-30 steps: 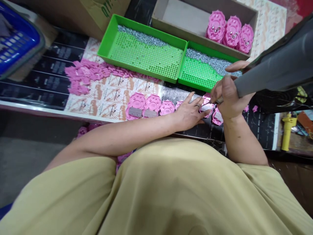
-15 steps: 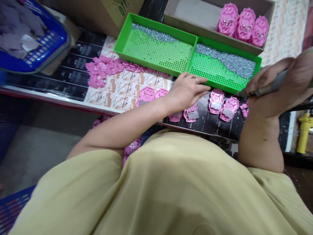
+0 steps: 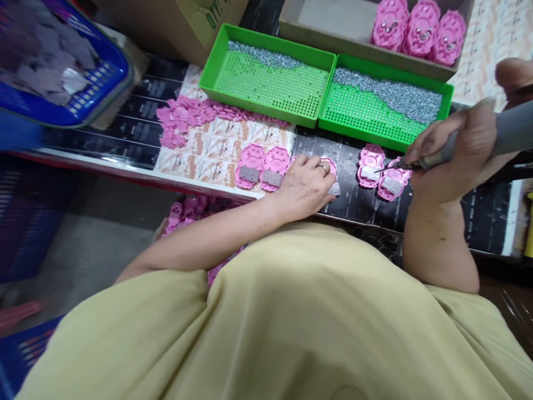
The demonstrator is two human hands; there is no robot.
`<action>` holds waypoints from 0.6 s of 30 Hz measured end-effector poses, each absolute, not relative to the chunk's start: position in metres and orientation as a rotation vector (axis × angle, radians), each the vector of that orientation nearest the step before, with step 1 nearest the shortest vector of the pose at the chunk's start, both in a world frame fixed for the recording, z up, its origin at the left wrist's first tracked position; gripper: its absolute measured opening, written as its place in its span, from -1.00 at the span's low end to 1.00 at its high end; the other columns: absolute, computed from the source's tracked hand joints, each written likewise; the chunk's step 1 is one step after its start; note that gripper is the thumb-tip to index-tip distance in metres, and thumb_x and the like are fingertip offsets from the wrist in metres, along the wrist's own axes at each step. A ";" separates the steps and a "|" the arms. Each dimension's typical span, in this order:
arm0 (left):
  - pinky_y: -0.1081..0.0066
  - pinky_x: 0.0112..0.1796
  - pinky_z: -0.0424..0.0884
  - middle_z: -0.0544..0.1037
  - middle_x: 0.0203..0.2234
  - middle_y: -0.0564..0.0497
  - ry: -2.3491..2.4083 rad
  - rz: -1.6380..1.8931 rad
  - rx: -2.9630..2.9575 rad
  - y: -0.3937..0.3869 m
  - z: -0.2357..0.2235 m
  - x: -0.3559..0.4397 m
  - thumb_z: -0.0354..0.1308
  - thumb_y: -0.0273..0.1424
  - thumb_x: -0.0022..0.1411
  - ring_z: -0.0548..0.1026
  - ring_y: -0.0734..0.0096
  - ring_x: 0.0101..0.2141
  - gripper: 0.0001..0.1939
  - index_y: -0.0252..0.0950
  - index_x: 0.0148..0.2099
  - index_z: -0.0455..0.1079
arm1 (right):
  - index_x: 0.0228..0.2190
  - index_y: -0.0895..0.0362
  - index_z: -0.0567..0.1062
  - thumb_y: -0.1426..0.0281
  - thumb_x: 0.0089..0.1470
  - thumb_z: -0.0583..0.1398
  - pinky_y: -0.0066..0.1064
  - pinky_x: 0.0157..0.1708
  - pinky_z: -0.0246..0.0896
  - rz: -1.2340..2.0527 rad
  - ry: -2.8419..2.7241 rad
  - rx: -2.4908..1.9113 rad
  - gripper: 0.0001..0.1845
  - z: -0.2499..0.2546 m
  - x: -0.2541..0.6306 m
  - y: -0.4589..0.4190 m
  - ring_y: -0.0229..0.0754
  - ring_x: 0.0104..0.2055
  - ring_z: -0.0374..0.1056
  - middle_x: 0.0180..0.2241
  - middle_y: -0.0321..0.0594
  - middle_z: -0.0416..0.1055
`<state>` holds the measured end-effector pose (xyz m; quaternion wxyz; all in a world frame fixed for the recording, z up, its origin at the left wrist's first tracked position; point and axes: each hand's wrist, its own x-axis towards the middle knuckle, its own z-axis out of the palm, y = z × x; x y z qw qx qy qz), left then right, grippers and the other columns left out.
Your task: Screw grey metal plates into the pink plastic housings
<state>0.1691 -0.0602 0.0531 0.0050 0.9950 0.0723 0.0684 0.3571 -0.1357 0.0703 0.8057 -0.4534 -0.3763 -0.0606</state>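
Note:
My left hand [image 3: 306, 186] lies over the pink plastic casings near the bench's front edge. Its fingers are bent down and closed on one casing [image 3: 331, 165], which they partly cover. In my right hand [image 3: 453, 144] is a grey electric screwdriver [image 3: 478, 135], its tip pointing left over two more pink casings [image 3: 370, 166] that carry small grey plates. To the left of my left hand, two similar casings [image 3: 250, 166] lie side by side. Loose silver screws [image 3: 400, 99] are heaped along the back of the green trays [image 3: 266, 108].
A cardboard box [image 3: 358, 40] behind the trays holds stacked pink casings [image 3: 425, 28]. Small pink parts [image 3: 183, 119] are spread left of the trays. A blue basket [image 3: 100, 94] with greyish-pink pieces stands at the far left, near another cardboard box [image 3: 175, 28].
My left hand has come down and left from the tray's front edge onto the casings. The screwdriver in my right hand has moved left, its tip now over the right-hand casings.

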 end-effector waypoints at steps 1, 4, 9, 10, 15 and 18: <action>0.19 -0.21 0.24 0.60 -0.23 -0.19 0.229 0.203 3.109 -0.059 0.053 0.169 0.28 -0.21 0.30 0.46 0.03 -0.12 -0.70 -0.39 -0.14 0.54 | -0.16 -0.05 0.51 0.02 0.07 0.33 -0.62 -0.84 -0.08 -0.173 -0.836 -0.893 -0.62 0.069 0.356 -0.134 -0.48 -0.82 -0.01 -0.73 -0.61 0.07; 0.19 -0.20 0.25 0.60 -0.23 -0.18 0.239 0.177 3.069 -0.057 0.050 0.167 0.26 -0.20 0.31 0.47 0.03 -0.12 -0.69 -0.39 -0.12 0.54 | -0.15 -0.11 0.51 0.17 0.18 0.28 -0.71 -0.78 0.02 -0.160 -0.921 -0.840 -0.80 0.066 0.355 -0.133 -0.50 -0.82 0.04 -0.73 -0.64 0.08; 0.20 -0.17 0.26 0.61 -0.23 -0.13 0.254 0.185 2.977 -0.053 0.047 0.162 0.20 -0.24 0.35 0.47 0.08 -0.13 -0.75 -0.34 -0.13 0.53 | -0.11 -0.12 0.55 0.19 0.16 0.31 -0.71 -0.76 0.07 -0.088 -0.921 -0.839 -0.75 0.067 0.358 -0.140 -0.52 -0.79 0.08 -0.72 -0.61 0.12; 0.20 -0.17 0.26 0.61 -0.23 -0.13 0.248 0.180 2.975 -0.053 0.047 0.162 0.21 -0.26 0.35 0.47 0.09 -0.14 -0.76 -0.34 -0.13 0.52 | -0.09 -0.11 0.55 0.18 0.15 0.31 -0.70 -0.77 0.08 -0.079 -0.917 -0.851 -0.73 0.067 0.358 -0.141 -0.51 -0.79 0.08 -0.72 -0.60 0.12; 0.21 -0.19 0.27 0.61 -0.26 -0.14 0.180 0.170 3.050 -0.055 0.049 0.162 0.22 -0.35 0.33 0.48 0.09 -0.16 -0.83 -0.36 -0.11 0.50 | -0.11 -0.08 0.56 0.16 0.16 0.31 -0.63 -0.79 0.05 -0.107 -0.906 -0.875 -0.73 0.065 0.359 -0.142 -0.49 -0.79 0.06 -0.71 -0.57 0.07; 0.21 -0.18 0.28 0.63 -0.28 -0.12 0.137 0.213 3.046 -0.052 0.050 0.160 0.19 -0.38 0.35 0.48 0.11 -0.17 -0.85 -0.34 -0.11 0.50 | -0.15 -0.12 0.54 0.01 0.07 0.34 -0.57 -0.79 0.02 -0.112 -0.837 -0.980 -0.65 0.064 0.359 -0.143 -0.46 -0.78 0.03 -0.70 -0.55 0.08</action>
